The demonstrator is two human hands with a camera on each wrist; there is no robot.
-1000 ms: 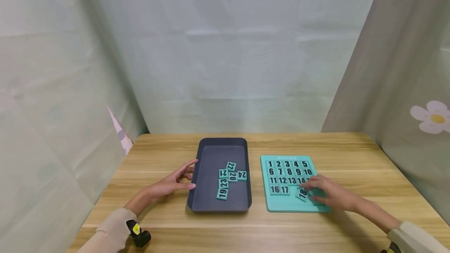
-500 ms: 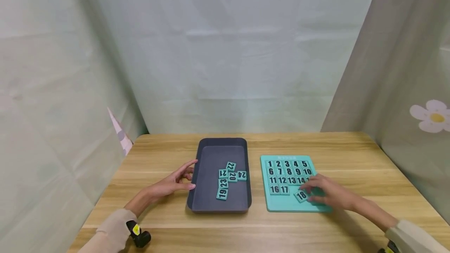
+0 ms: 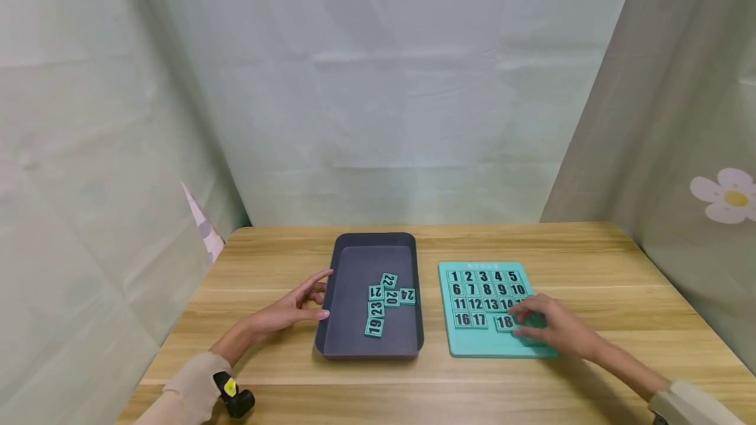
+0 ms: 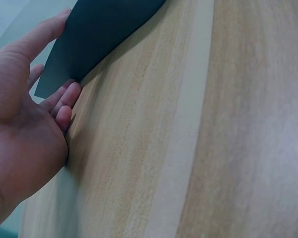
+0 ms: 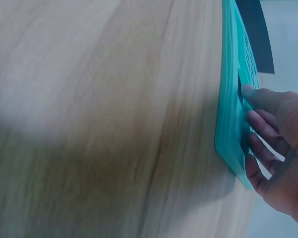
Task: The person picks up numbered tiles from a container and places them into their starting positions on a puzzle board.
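Observation:
On the right of the head view, my right hand (image 3: 555, 326) holds the tile numbered 18 (image 3: 504, 323) by its right side, between thumb and fingertips. The tile lies nearly straight on the turquoise number board (image 3: 472, 345), a little right of tile 17 (image 3: 479, 320). Rows of numbered tiles fill the board's upper part; my fingers cover some at the right. My left hand (image 3: 292, 307) touches the left rim of the dark grey tray (image 3: 348, 340) with thumb and forefinger spread. In the left wrist view, the other fingers (image 4: 64, 99) bend loosely beside the tray wall (image 4: 99, 39).
Several loose tiles, among them 19 (image 3: 374, 327), 22 (image 3: 388, 280) and 24 (image 3: 407, 296), lie turned various ways in the tray. Both tray and board stand on a wooden table (image 3: 283, 372). Pale curtains (image 3: 413, 117) hang behind and at the sides.
Tile 18 has turned from a steep tilt to nearly upright under my right fingers, staying in about the same place. My left hand and the tray have not moved.

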